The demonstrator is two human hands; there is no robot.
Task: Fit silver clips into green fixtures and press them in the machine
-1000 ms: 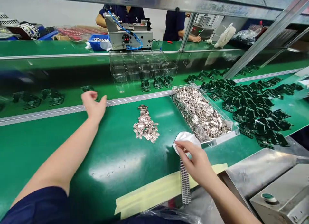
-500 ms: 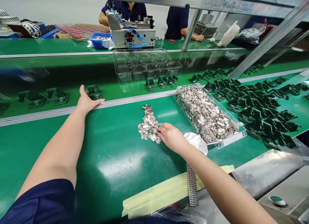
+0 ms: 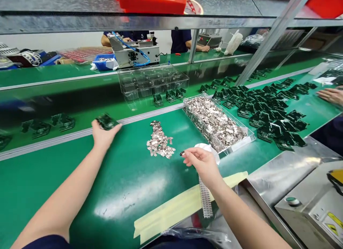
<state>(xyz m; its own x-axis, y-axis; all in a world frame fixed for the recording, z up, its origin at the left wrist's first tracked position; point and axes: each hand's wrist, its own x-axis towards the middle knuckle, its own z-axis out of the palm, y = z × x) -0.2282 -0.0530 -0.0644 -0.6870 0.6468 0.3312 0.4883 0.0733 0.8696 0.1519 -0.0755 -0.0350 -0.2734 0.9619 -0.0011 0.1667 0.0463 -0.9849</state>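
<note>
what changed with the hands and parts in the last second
The left hand has picked up a green circuit board from beyond the rail. The right hand has moved back from the pile of metal clips, pinching a small dark piece. The clear tray of clips stayed where it was.

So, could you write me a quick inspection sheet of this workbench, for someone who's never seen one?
Surface: green bench belt, with pale masking tape across it.
Job's things: dark green circuit boards; a loose pile of small metal clips; a clear tray heaped with more.
Clutter: white cloth; ribbed metal strip on the tape.
Hands: left hand holds a circuit board; right hand pinches a small dark part, too small to identify.
Cables: blue tubing on a bench machine further along.
Surroundings: a co-worker's hand at right; orange bin overhead.
</note>
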